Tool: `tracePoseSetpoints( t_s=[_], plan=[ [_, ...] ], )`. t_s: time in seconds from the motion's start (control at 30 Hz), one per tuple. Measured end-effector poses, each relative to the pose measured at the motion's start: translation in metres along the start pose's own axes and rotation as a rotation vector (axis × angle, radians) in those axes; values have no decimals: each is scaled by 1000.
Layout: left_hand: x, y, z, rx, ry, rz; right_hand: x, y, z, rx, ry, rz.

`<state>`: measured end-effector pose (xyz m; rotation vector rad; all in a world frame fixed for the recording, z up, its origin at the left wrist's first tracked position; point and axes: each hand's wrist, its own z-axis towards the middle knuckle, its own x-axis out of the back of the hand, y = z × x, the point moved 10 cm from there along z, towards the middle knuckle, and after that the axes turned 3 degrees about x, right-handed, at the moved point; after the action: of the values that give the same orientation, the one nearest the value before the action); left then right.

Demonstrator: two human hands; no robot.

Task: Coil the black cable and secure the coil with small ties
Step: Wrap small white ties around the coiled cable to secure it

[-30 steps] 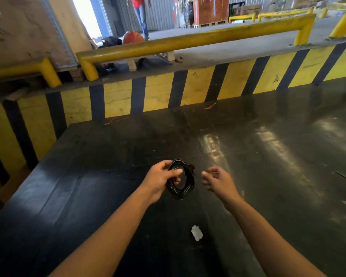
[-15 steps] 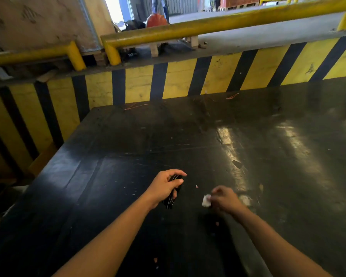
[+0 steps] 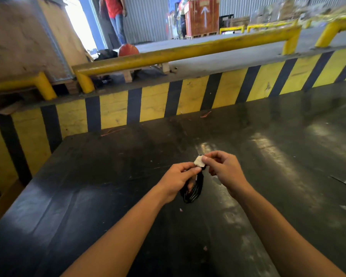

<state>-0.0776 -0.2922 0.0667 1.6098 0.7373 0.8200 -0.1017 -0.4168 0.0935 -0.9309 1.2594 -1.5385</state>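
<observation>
Between both hands, fingers (image 3: 205, 160) of the right hand (image 3: 226, 172) pinch a small white tie (image 3: 198, 160) above the coiled black cable (image 3: 193, 189), gripped by the left hand (image 3: 176, 181) over the desk (image 3: 108, 176). Coiling looks done; tying remains.

Cable coil (image 3: 192, 189): upper part hidden behind left hand (image 3: 176, 179).
Tie (image 3: 198, 161): blurred, form indeterminate.
Bystander (image 3: 114, 19), 11 o'clock: cut off at top edge.

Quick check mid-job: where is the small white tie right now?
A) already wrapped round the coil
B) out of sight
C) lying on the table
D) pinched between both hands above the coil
D: the white tie is pinched between the left hand and right hand, just above the black coil that the left hand holds.
</observation>
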Motion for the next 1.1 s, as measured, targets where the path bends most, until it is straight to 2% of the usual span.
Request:
tracePoseSetpoints(
  t_s=[0.23, 0.4, 0.5, 0.63, 0.7, 0.77, 0.83, 0.97, 1.03, 1.1],
  plan=[
    [-8, 10, 6, -44, 3, 54, 11, -7, 0, 72, 50, -103],
    [-7, 23, 3, -109, 10, 294, 3, -17, -2, 112, -88, -489],
    [-8, 26, 3, -119, -16, 357, -3, -16, 0, 107, -182, -576],
    [-10, 19, 6, -94, -38, 428, -6, -11, 2, 124, -178, -633],
    [-10, 18, 6, -83, -40, 384, -1, -5, 4, 97, -116, -624],
    [-8, 22, 7, -85, -31, 302, 17, 1, 12, 44, 15, -584],
    [-7, 27, 7, -84, -42, 260, 35, 7, 16, -30, 113, -448],
    [-9, 33, 4, -39, -121, 129, 27, 3, 11, -75, 53, -5],
    [-7, 35, 5, -8, -130, 56, 24, -4, 10, -58, 14, 58],
    [-4, 40, 8, 17, -122, 43, 22, -9, 10, -67, -54, 9]
  ],
)
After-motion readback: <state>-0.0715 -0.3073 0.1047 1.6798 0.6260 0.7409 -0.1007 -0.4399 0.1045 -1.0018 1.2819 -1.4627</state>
